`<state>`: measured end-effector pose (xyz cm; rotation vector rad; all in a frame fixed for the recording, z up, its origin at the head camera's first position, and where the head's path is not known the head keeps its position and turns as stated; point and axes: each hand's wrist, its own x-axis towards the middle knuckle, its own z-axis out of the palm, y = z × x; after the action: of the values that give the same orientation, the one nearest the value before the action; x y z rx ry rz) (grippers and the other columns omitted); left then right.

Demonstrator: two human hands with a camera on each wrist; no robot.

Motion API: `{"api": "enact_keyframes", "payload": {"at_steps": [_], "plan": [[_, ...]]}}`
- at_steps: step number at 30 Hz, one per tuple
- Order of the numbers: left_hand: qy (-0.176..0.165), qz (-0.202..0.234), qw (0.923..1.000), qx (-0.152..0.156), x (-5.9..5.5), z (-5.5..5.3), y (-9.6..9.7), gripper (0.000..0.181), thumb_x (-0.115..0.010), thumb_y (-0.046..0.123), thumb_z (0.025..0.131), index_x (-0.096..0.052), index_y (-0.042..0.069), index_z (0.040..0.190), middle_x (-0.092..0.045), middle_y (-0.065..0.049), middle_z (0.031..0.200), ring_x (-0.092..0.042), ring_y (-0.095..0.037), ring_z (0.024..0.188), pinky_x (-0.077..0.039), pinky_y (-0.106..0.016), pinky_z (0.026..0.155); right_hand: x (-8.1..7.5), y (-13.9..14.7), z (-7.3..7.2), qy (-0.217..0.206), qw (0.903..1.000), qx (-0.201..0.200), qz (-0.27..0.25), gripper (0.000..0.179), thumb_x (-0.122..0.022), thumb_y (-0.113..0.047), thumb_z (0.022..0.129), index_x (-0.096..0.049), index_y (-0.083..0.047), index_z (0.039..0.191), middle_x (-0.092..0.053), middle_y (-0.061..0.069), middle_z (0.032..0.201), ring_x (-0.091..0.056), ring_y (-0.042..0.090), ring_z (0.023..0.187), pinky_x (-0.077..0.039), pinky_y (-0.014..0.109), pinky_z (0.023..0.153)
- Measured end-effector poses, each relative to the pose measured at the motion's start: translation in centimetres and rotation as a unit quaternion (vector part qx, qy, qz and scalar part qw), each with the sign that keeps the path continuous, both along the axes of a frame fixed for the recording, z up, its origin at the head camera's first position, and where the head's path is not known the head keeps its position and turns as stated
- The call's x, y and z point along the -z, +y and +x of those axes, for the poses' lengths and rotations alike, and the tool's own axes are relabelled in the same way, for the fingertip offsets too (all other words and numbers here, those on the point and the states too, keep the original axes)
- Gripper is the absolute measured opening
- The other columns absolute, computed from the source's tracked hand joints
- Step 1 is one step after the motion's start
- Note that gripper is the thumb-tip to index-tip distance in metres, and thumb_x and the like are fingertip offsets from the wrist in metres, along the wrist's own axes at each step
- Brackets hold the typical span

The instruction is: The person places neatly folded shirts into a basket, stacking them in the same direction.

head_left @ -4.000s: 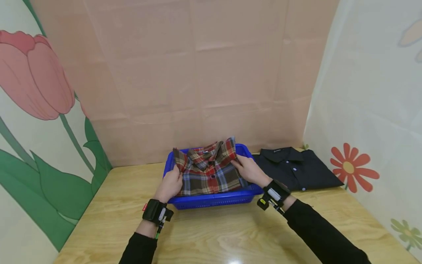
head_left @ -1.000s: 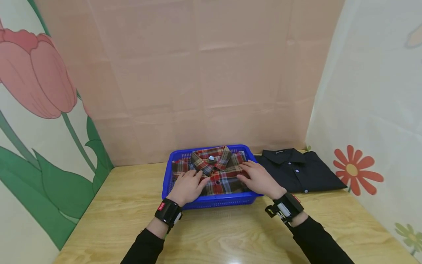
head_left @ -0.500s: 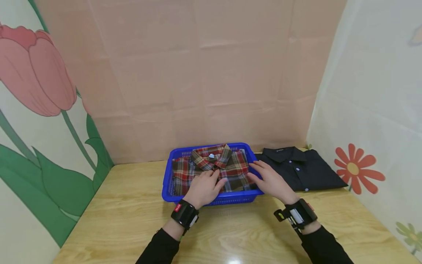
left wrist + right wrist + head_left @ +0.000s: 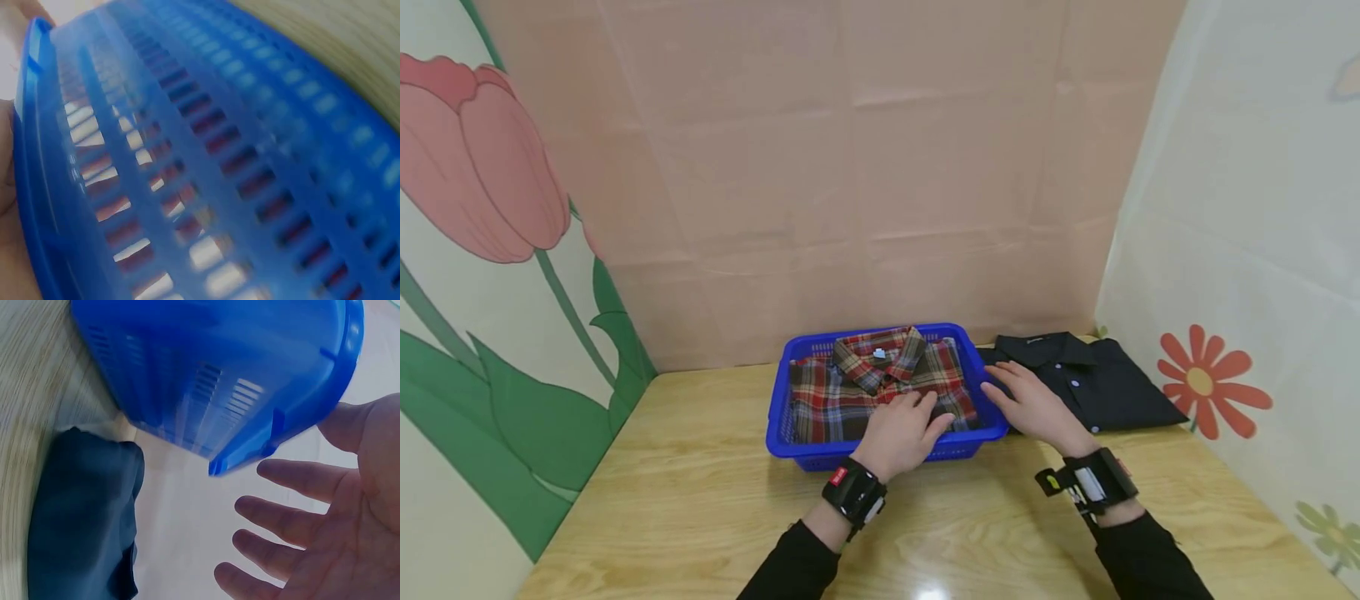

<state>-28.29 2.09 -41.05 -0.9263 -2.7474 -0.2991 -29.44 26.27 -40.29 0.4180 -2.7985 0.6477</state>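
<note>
A folded plaid shirt [image 4: 827,404], red, brown and blue, lies flat in a blue perforated basket [image 4: 790,448], collar toward the back. Over the shirt's lower right part and the front rim is my left hand [image 4: 898,433], fingers loosely extended; whether it touches the cloth I cannot tell. My right hand [image 4: 1037,407] is by the basket's right front corner. In the right wrist view its fingers [image 4: 281,519] are spread and hold nothing, the thumb close to the rim. The left wrist view is filled by the basket's slotted wall [image 4: 156,112].
To the right of the basket, a folded black shirt [image 4: 1112,387] with pale buttons lies on the wooden table [image 4: 700,467], partly behind my right hand. A beige sheet [image 4: 865,167] hangs behind, and flower-printed panels [image 4: 1240,250] stand at both sides.
Earlier both hands gripped the plaid shirt's sides, raised over the basket; it now lies inside, let go. Since then the hands have shifted right, the left across the shirt, the right past the rim.
</note>
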Motion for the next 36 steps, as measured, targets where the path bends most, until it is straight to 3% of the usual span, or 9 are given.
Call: {"api": "enact_keyframes", "payload": {"at_steps": [6, 14, 21, 27, 32, 36], "plan": [[0.008, -0.002, 0.9999, 0.008, 0.3, 0.4, 2.1, 0.066, -0.016, 0.057, 0.099, -0.039, 0.016, 0.144, -0.048, -0.012, 0.14, -0.043, -0.027, 0.126, -0.049, -0.049, 0.092, 0.0, 1.6, -0.1, 0.002, 1.0, 0.001, -0.005, 0.052, -0.046, -0.033, 0.1, -0.048, 0.009, 0.132, -0.044, 0.035, 0.134, -0.033, 0.05, 0.125, -0.028, 0.067, 0.101], [0.076, 0.009, 0.9967, 0.028, 0.5, 1.0, 4.6, 0.058, -0.026, 0.053, 0.1, -0.046, 0.014, 0.138, -0.051, -0.01, 0.133, -0.043, -0.025, 0.125, -0.051, -0.043, 0.09, 0.3, 4.9, -0.5, -0.019, 0.9996, 0.021, -0.005, 0.056, -0.046, -0.034, 0.1, -0.046, 0.013, 0.13, -0.045, 0.039, 0.13, -0.037, 0.052, 0.121, -0.03, 0.067, 0.099], [0.11, 0.009, 0.9927, 0.048, 0.3, 1.5, 6.2, 0.055, -0.03, 0.052, 0.099, -0.049, 0.016, 0.136, -0.053, -0.009, 0.132, -0.044, -0.023, 0.125, -0.048, -0.041, 0.096, 1.2, 8.2, -0.9, -0.087, 0.9936, 0.073, -0.002, 0.066, -0.04, -0.04, 0.101, -0.036, 0.017, 0.135, -0.038, 0.043, 0.133, -0.035, 0.055, 0.12, -0.033, 0.067, 0.097], [0.164, 0.008, 0.9836, 0.075, 0.2, 2.1, 7.6, 0.05, -0.039, 0.05, 0.098, -0.053, 0.015, 0.131, -0.058, -0.007, 0.126, -0.049, -0.021, 0.121, -0.047, -0.034, 0.097, 1.8, 11.4, -0.9, -0.149, 0.979, 0.139, -0.002, 0.079, -0.033, -0.048, 0.1, -0.026, 0.022, 0.135, -0.03, 0.048, 0.131, -0.032, 0.061, 0.115, -0.037, 0.068, 0.091], [0.175, 0.016, 0.9776, 0.116, 0.4, 2.8, 9.1, 0.045, -0.046, 0.045, 0.097, -0.056, 0.014, 0.129, -0.06, -0.006, 0.122, -0.049, -0.019, 0.121, -0.043, -0.032, 0.102, 2.4, 14.2, -0.4, -0.155, 0.9701, 0.186, -0.013, 0.085, -0.032, -0.051, 0.099, -0.02, 0.026, 0.134, -0.024, 0.052, 0.129, -0.026, 0.064, 0.115, -0.032, 0.071, 0.092], [0.19, 0.014, 0.9699, 0.152, 0.9, 3.4, 10.1, 0.042, -0.047, 0.044, 0.097, -0.057, 0.015, 0.126, -0.061, -0.001, 0.118, -0.05, -0.014, 0.116, -0.039, -0.027, 0.104, 3.2, 16.1, -0.1, -0.141, 0.9686, 0.205, -0.001, 0.079, -0.033, -0.043, 0.1, -0.021, 0.029, 0.13, -0.026, 0.054, 0.125, -0.028, 0.065, 0.112, -0.031, 0.072, 0.092]]}}
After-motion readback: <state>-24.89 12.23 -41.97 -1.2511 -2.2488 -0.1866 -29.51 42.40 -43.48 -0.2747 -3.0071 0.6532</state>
